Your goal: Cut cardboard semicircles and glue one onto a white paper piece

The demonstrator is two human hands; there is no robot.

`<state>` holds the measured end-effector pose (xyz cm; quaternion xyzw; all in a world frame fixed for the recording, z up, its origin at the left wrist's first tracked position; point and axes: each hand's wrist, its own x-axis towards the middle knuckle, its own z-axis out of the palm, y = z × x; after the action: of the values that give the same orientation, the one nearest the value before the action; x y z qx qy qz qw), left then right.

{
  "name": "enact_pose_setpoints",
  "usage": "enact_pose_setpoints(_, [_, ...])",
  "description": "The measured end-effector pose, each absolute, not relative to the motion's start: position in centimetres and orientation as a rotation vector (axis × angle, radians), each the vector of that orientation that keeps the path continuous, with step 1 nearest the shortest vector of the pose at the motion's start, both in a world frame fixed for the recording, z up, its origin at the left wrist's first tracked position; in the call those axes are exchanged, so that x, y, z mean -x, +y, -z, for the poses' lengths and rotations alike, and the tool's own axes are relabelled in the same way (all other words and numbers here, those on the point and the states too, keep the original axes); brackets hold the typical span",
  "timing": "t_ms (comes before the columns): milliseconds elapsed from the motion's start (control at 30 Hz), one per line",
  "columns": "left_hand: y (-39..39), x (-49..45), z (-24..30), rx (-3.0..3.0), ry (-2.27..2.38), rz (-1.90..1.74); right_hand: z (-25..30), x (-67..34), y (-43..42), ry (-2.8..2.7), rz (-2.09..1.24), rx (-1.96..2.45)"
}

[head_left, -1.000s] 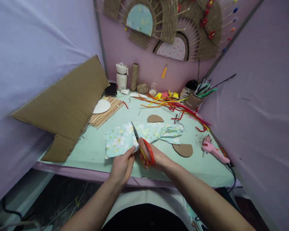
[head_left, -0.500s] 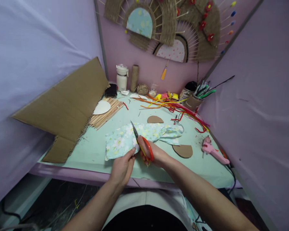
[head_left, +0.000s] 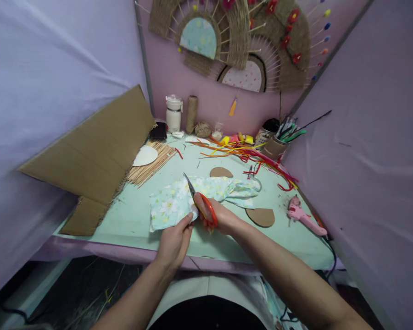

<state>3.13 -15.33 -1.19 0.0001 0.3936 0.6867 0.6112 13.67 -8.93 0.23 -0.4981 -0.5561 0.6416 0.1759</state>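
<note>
A pale green floral cloth (head_left: 172, 201) lies across the mint tabletop (head_left: 137, 215). My left hand (head_left: 175, 240) pinches the cloth's near edge, fingers closed on it. My right hand (head_left: 220, 218) is closed through the orange handles of a pair of scissors (head_left: 201, 201), whose dark blades point away from me into the cloth just right of my left fingertips.
A big cardboard sheet (head_left: 89, 151) leans at the left. Bamboo sticks (head_left: 151, 165) with a white half-disc lie behind the cloth. Brown cardboard half-discs (head_left: 260, 216), a pink glue gun (head_left: 303, 215), coloured strips (head_left: 248, 153), a pen cup (head_left: 275, 144), a white bottle (head_left: 174, 114) and twine stand further back.
The scissors and both hands have crept slightly forward and left along the cloth. The camera has tipped a little, so the scene sits slightly higher.
</note>
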Motion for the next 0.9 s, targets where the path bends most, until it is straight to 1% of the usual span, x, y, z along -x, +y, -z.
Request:
enact_pose_setpoints(400, [-15.3, -3.2, 0.8, -0.048, 0.894, -1.603, 0.2, -13.6, -8.7, -1.702, -1.701, 1.399])
enact_pose_setpoints(667, [-15.7, -3.4, 0.9, -0.053, 0.975, -1.607, -0.5, -13.7, -8.3, -1.593, -1.746, 1.402])
enact_pose_setpoints(767, [-15.7, -3.4, 0.9, -0.064, 0.961, -1.619, -1.6, -14.6, -8.5, -1.704, -1.753, 1.374])
enact_pose_setpoints(833, [-15.8, -3.5, 1.0, -0.057, 0.967, -1.613, -2.1, -15.6, -8.7, -1.877, -1.555, 1.427])
enact_pose_setpoints(900, [-15.9, -3.5, 1.1, -0.048, 0.984, -1.613, -2.2, -17.0, -8.8, -2.004, -1.158, 1.552])
